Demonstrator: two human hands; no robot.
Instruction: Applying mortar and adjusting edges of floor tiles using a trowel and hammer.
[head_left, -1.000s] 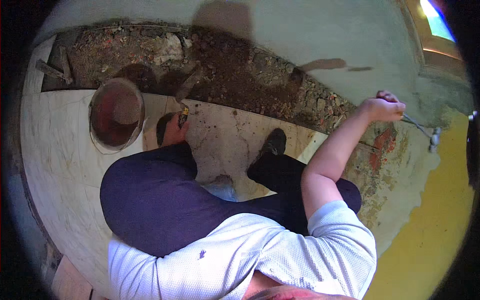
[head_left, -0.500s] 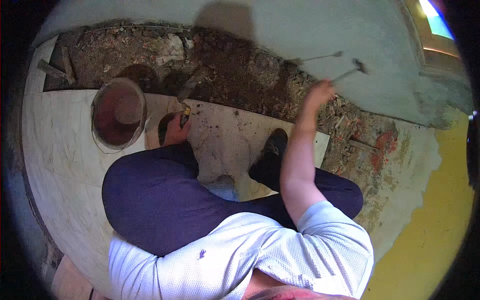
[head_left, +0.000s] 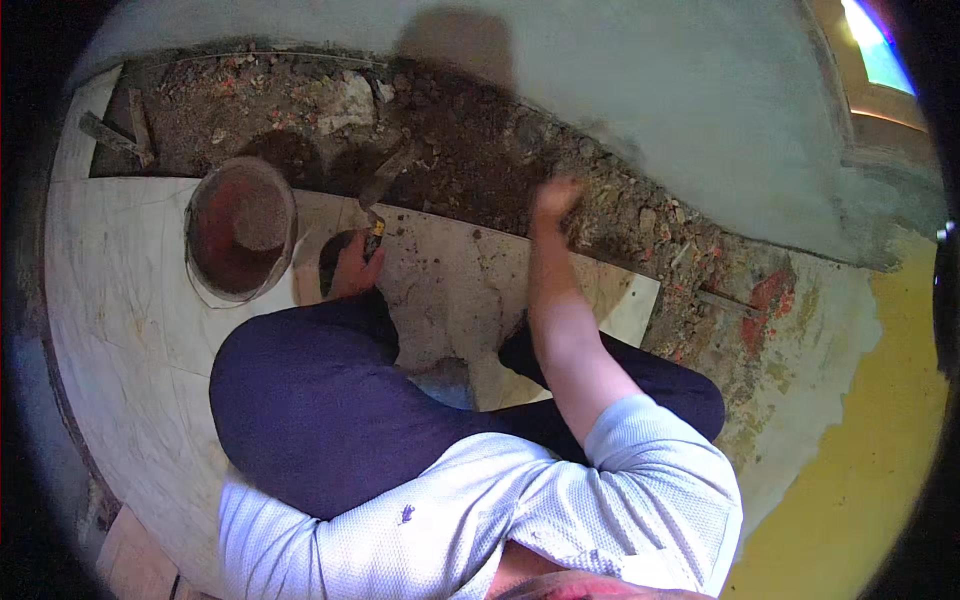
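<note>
My left hand [head_left: 352, 268] is at the edge of the pale tile floor, closed around the black-and-yellow handle of a trowel [head_left: 376, 236]. The trowel's soil-coloured blade points away, over the dirt strip [head_left: 470, 160]. My right hand [head_left: 556, 200] is a closed fist, blurred by motion, low over the dirt to the right of the trowel. The hammer seen in it half a second ago is barely distinguishable from the soil now. Beside my left hand stands a round bucket [head_left: 240, 228] with reddish-brown insides.
The plastered wall [head_left: 680, 90] bounds the dirt strip on the far side. Rubble [head_left: 680, 240] lies to the right, near a wooden piece [head_left: 728, 303]. Wood scraps [head_left: 115, 135] lie at the far left. My bent legs [head_left: 300, 385] frame the near tiles, scattered with crumbs.
My right hand has swung left and down from beside the wall to over the dirt, and the hammer no longer shows against the wall. My left hand and the trowel have hardly moved.
</note>
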